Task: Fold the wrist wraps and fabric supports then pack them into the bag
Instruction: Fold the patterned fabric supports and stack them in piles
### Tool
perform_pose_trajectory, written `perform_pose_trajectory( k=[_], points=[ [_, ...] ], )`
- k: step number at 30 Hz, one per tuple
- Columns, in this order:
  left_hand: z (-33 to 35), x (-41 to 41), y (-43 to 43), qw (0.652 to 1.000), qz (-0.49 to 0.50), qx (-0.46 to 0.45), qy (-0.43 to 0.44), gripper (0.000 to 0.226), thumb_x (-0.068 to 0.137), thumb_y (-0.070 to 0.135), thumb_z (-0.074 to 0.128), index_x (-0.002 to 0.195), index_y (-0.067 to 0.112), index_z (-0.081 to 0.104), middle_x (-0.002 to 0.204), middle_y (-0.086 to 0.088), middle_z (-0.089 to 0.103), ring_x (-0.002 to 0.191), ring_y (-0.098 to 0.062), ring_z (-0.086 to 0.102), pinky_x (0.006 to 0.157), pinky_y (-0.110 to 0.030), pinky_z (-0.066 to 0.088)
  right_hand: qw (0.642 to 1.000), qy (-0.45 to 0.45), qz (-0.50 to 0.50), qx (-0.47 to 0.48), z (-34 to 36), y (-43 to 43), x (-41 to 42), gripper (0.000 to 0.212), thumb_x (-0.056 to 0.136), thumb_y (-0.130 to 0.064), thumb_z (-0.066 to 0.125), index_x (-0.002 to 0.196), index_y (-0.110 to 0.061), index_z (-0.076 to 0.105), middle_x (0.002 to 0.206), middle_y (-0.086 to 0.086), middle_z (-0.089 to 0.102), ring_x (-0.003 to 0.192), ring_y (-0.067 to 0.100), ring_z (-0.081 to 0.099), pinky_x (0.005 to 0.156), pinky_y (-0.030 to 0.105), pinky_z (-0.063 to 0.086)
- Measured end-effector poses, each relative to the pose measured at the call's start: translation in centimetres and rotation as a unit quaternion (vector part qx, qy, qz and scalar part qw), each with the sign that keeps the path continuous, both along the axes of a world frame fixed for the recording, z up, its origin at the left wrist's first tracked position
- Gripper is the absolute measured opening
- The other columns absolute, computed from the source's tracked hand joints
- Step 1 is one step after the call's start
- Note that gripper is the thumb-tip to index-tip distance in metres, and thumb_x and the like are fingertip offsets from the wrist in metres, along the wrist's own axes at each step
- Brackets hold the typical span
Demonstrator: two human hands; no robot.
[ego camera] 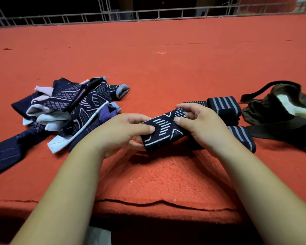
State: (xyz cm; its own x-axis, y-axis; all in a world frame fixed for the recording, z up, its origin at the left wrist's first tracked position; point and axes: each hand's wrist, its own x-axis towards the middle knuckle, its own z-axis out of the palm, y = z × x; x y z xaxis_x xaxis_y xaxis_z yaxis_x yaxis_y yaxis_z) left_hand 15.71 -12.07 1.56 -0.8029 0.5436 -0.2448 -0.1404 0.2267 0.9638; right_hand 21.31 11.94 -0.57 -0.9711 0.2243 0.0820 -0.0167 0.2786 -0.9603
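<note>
A folded dark navy fabric support (163,132) with white line patterns is held just above the red cloth. My left hand (125,133) pinches its left end between thumb and fingers. My right hand (200,121) grips its right end, thumb on top. A heap of unfolded navy, white and purple supports (67,110) lies to the left. Rolled striped wrist wraps (224,107) sit just behind my right hand, and another striped wrap (242,137) lies to its right. The dark olive bag (279,105) lies open at the far right, its pale lining showing.
Red fleece cloth (166,68) covers the whole work surface, with its front edge near my forearms. The bag's black strap (276,130) runs across the cloth toward the wraps. A metal railing (148,15) stands along the far edge.
</note>
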Motion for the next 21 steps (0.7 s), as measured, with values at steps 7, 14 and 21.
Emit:
perform_pose_trajectory(
  k=[7, 14, 21],
  points=[
    [-1.0, -1.6, 0.3, 0.997, 0.066, -0.004, 0.027, 0.022, 0.09, 0.002, 0.079, 0.112, 0.008, 0.077, 0.113, -0.014, 0.08, 0.095, -0.02, 0.078, 0.078, -0.032, 0.064, 0.994, -0.003, -0.064, 0.086, 0.3, -1.5, -0.5, 0.036, 0.096, -0.033, 0.077, 0.132, -0.032, 0.069, 0.106, -0.012, 0.076, 0.098, 0.004, 0.073, 0.086, 0.023, 0.054],
    [-1.9, -5.6, 1.6, 0.93, 0.286, -0.043, 0.225, 0.043, 0.09, 0.017, 0.082, 0.131, 0.018, 0.07, 0.119, 0.006, 0.072, 0.101, -0.008, 0.07, 0.085, -0.016, 0.052, 0.969, -0.038, -0.123, 0.212, 0.3, -4.2, -6.5, 0.042, 0.1, -0.033, 0.068, 0.138, -0.024, 0.053, 0.12, 0.002, 0.068, 0.107, 0.028, 0.071, 0.094, 0.035, 0.054],
    [-6.5, -7.7, 1.5, 0.9, 0.147, -0.243, 0.33, 0.044, 0.096, 0.004, 0.065, 0.138, 0.017, 0.07, 0.157, -0.004, 0.054, 0.144, -0.019, 0.052, 0.122, -0.024, 0.028, 0.947, -0.073, -0.175, 0.26, -3.2, -6.7, -10.8, 0.027, 0.103, -0.018, 0.063, 0.124, -0.013, 0.047, 0.128, 0.016, 0.061, 0.118, 0.041, 0.062, 0.095, 0.051, 0.053]
  ],
)
